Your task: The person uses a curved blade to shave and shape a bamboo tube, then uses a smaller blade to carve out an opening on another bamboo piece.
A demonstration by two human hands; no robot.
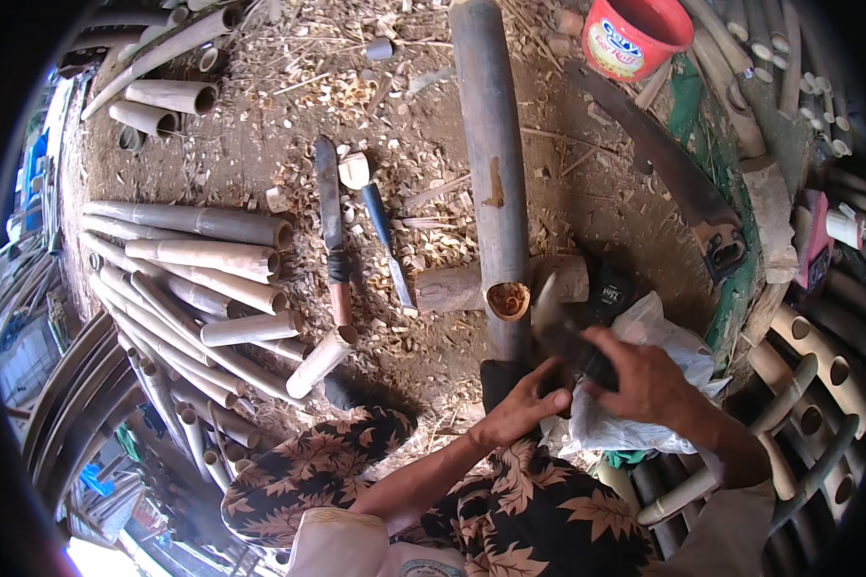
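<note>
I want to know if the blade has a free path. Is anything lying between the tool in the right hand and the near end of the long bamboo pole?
Nothing visible does. The right hand holds the blade right beside the bamboo pole, whose end the left hand steadies.

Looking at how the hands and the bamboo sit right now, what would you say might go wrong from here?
The left hand steadies the long bamboo pole right beside the blade held by the right hand, so a slip could cut its fingers. The loose machete and chisel lie near the person's leg.
</note>
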